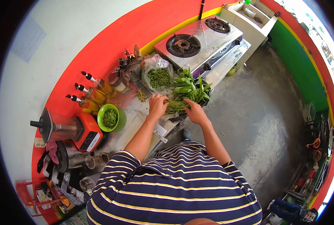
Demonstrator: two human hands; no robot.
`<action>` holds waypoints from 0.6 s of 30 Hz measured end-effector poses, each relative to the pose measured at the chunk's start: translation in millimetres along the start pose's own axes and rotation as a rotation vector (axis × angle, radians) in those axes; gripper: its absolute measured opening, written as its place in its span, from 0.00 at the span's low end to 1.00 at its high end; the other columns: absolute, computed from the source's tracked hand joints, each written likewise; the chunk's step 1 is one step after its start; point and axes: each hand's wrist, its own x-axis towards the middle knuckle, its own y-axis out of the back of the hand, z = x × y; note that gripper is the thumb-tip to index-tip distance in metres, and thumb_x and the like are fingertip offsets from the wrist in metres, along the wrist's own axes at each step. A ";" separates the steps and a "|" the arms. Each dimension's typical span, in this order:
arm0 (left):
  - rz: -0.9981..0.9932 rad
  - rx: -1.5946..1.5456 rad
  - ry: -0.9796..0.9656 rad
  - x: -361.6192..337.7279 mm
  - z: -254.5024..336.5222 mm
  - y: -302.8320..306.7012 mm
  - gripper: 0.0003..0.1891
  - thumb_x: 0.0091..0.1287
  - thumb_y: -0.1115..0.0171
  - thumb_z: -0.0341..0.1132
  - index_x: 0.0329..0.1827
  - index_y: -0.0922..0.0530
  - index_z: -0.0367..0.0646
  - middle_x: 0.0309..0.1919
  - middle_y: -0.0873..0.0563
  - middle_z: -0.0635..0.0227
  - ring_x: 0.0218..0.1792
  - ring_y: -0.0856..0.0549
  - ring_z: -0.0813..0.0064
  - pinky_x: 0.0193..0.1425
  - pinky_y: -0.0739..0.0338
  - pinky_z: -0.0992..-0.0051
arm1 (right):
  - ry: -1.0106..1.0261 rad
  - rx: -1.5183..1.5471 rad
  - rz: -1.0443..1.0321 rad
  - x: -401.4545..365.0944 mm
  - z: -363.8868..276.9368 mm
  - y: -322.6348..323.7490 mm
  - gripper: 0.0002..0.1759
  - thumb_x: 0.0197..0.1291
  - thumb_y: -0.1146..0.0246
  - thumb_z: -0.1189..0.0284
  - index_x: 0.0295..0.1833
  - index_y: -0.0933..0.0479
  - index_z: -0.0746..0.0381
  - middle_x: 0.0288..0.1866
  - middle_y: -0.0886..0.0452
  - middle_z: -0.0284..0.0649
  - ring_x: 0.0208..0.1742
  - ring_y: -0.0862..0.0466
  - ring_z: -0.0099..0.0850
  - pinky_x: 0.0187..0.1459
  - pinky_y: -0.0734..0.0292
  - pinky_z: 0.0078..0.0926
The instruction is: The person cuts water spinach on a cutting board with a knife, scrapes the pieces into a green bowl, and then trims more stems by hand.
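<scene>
A bundle of green stems lies between my two hands, its leafy tops spread just beyond. My left hand is closed on the left end of the stems. At the right end, my right hand has its fingers curled round the stems. A knife rests on the white cutting board below my left forearm. Beyond my left hand is a clear plastic bag with chopped greens inside. A green bowl of chopped leaves sits to the left.
A two-burner gas stove stands past the leaves. Oil bottles with pumps, a red blender and glass jugs line the left side. A few cut scraps lie on the counter near my left hand.
</scene>
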 end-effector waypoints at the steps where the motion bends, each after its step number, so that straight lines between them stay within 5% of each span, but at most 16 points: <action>1: -0.034 0.005 0.006 0.6 -2.5 0.4 0.07 0.63 0.29 0.34 0.44 0.12 0.52 0.47 0.18 0.67 0.59 0.26 0.61 0.64 0.35 0.59 | 0.005 -0.008 0.009 -2.3 1.5 0.0 0.27 0.65 0.38 0.72 0.70 0.28 0.63 0.65 0.21 0.55 0.64 0.21 0.52 0.64 0.26 0.42; 12: 0.039 -0.111 -0.052 2.6 3.7 26.2 0.05 0.65 0.31 0.33 0.42 0.15 0.50 0.44 0.15 0.71 0.56 0.23 0.61 0.63 0.39 0.59 | -0.058 0.031 0.012 2.1 -7.9 11.6 0.30 0.64 0.36 0.70 0.72 0.31 0.62 0.68 0.24 0.52 0.68 0.25 0.51 0.67 0.29 0.42; 18: 0.017 -0.161 -0.045 -2.5 9.2 55.5 0.05 0.65 0.31 0.34 0.43 0.15 0.49 0.45 0.15 0.70 0.57 0.23 0.62 0.64 0.39 0.58 | -0.095 0.061 0.066 17.8 -22.1 12.7 0.24 0.63 0.35 0.72 0.65 0.24 0.61 0.65 0.22 0.50 0.65 0.23 0.50 0.63 0.26 0.43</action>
